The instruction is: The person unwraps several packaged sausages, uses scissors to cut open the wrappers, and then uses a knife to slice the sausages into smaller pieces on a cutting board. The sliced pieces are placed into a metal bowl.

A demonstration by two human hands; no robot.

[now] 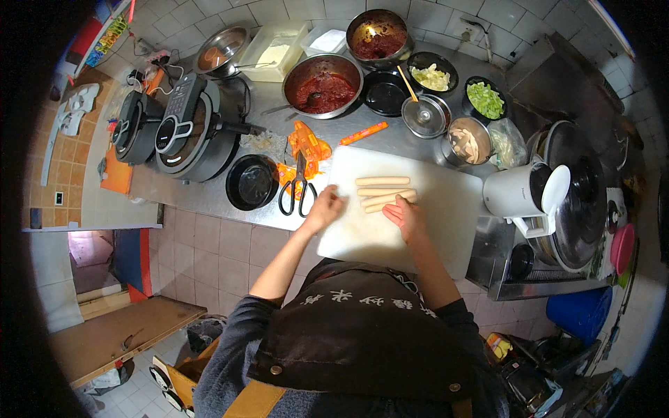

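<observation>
Several peeled sausages (382, 181) lie side by side, roughly level, on a white cutting board (444, 224). My right hand (406, 217) is at the right ends of the lower sausages, its fingers touching one of them; whether it grips it is not clear. Over the board's left edge is my left hand (326, 208), fingers bent, with nothing visible in it. Black-handled scissors (299, 183) rest left of the board, partly on orange wrappers (308, 143). One sausage in an orange wrapper (364, 134) lies just beyond the board's back edge.
Behind the board stand a steel bowl of red sauce (324, 89), a lidded steel pot (424, 117) and a bowl of chopped greens (485, 99). A white pitcher (512, 190) is at the right. A black bowl (252, 182) and electric cookers (196, 130) stand at the left.
</observation>
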